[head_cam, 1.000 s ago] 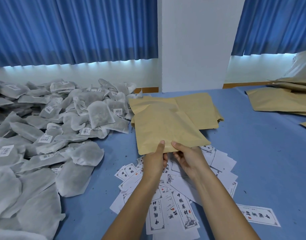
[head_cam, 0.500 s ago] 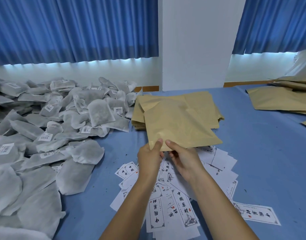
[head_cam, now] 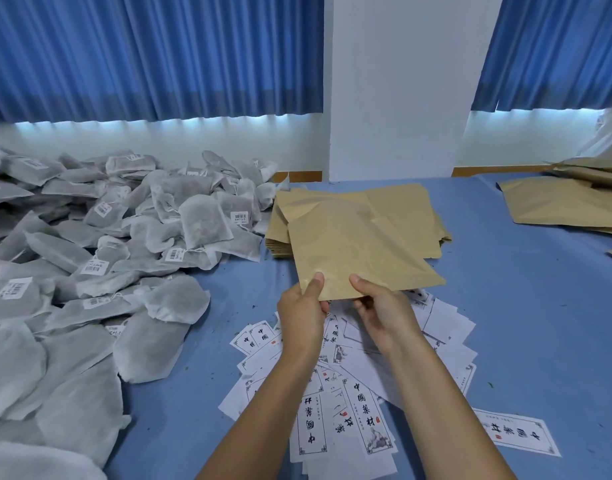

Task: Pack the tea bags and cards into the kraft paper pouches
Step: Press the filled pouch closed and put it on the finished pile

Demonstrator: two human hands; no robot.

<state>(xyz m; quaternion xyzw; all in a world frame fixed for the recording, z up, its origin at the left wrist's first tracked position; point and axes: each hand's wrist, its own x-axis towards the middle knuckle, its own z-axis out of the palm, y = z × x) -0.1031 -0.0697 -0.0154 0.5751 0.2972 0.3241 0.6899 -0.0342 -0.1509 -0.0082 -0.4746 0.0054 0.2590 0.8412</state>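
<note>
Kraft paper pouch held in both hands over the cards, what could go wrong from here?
1. The left hand and right hand pinch the tan kraft paper pouch only at its near edge; it could slip or crease while being opened.
2. The white printed cards lie overlapped beneath it; two might come up together.
3. The blue table cover carries dark specks that could get inside the pouch.

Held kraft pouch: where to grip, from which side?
Pinch the kraft pouch at its near edge, coming from the person's side, as the left hand and right hand do: it is a thin flat sheet, and that edge hangs free above the cards.
</note>
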